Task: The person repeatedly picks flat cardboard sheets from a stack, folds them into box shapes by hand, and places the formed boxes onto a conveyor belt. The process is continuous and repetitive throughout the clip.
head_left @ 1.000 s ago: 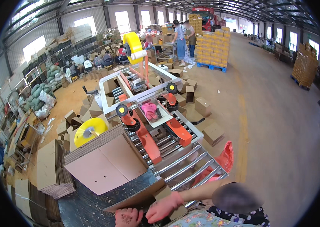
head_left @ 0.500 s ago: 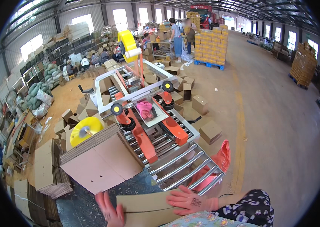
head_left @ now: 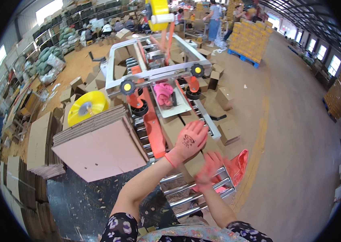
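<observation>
A brown cardboard box (head_left: 173,130) lies on the roller bed of a carton taping machine (head_left: 160,76), its far end reaching under the machine's white tray. Both hands wear pink gloves. My left hand (head_left: 189,139) rests over the top of the box with its fingers stretched out. Nearer to me, my right hand (head_left: 210,168) is at the box's right near side, blurred, its fingers seemingly extended. Bare steel rollers (head_left: 186,196) show at the near end. An orange side belt guide (head_left: 152,131) runs along the box's left.
A stack of flat cartons (head_left: 100,147) leans on the dark table (head_left: 98,201) at left, before a yellow tape roll (head_left: 87,108). Black-and-yellow knobs (head_left: 128,86) sit on the machine's frame. A red sack (head_left: 238,165) hangs beside the rollers. Loose boxes (head_left: 227,133) lie right of the machine.
The cardboard box has moved from in front of me forward onto the rollers and into the machine. Both hands have gone forward with it, the left crossing rightward. The view has tilted down.
</observation>
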`<act>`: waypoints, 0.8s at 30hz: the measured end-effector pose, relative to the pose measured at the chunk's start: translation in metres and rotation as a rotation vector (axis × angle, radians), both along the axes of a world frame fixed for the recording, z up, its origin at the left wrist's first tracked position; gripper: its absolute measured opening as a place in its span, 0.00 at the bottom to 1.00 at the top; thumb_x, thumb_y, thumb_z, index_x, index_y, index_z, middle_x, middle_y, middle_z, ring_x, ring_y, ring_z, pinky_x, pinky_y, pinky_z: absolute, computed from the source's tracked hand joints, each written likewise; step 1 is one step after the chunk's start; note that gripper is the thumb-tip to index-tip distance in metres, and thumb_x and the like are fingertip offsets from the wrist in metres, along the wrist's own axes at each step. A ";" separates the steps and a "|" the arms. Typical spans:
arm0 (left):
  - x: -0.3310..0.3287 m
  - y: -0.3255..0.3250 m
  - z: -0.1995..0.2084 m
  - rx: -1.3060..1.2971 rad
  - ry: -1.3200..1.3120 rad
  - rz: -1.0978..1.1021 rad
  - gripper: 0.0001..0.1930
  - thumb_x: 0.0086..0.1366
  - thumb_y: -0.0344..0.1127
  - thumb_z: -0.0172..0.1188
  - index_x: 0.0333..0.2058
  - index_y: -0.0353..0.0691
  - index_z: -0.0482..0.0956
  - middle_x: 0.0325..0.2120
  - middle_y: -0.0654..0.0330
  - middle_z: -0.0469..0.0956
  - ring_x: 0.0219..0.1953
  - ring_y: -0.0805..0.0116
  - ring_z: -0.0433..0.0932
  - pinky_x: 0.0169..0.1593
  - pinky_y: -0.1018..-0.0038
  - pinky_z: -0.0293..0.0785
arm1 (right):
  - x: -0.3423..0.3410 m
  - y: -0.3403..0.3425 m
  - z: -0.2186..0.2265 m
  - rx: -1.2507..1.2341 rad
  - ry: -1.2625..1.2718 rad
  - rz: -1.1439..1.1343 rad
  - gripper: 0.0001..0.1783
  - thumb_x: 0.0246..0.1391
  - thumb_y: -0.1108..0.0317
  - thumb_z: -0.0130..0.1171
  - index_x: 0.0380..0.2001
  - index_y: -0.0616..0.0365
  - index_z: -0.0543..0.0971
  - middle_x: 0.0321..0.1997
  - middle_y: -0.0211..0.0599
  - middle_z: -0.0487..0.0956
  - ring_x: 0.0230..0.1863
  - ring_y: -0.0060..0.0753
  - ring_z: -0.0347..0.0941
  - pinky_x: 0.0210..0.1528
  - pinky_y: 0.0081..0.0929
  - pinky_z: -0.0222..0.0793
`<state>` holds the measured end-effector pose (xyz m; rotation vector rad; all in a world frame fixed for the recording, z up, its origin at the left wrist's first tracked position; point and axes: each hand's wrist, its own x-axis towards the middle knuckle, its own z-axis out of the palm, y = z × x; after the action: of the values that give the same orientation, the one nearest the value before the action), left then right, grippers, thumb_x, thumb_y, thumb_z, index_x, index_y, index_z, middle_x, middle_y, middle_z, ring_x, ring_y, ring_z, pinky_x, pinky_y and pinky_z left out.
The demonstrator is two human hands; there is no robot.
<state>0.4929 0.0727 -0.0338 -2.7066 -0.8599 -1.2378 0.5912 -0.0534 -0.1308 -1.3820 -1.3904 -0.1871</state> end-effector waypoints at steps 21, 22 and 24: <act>-0.433 -0.135 0.037 -0.487 0.330 0.832 0.23 0.69 0.43 0.51 0.57 0.36 0.69 0.53 0.48 0.73 0.56 0.45 0.69 0.61 0.58 0.63 | -0.277 0.033 0.077 0.093 -0.137 1.298 0.10 0.43 0.62 0.60 0.28 0.53 0.75 0.43 0.35 0.76 0.54 0.36 0.71 0.68 0.52 0.53; -0.433 -0.131 0.052 -0.588 0.265 0.862 0.24 0.68 0.44 0.52 0.57 0.35 0.69 0.52 0.48 0.74 0.55 0.45 0.69 0.60 0.58 0.64 | -0.247 0.013 0.090 0.130 -0.221 1.317 0.07 0.41 0.64 0.60 0.24 0.53 0.74 0.39 0.35 0.77 0.55 0.38 0.70 0.68 0.56 0.53; -0.449 -0.141 0.073 -0.681 0.591 1.218 0.24 0.68 0.50 0.52 0.52 0.35 0.72 0.50 0.45 0.73 0.57 0.46 0.70 0.58 0.58 0.68 | -0.170 -0.011 0.135 -0.080 -0.467 1.630 0.10 0.43 0.65 0.57 0.31 0.55 0.76 0.39 0.35 0.76 0.50 0.41 0.72 0.67 0.54 0.54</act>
<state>0.0443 -0.0683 0.0394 -1.8216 -2.4544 0.1281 0.4208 -0.0640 0.0040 0.0918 -2.4851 0.6608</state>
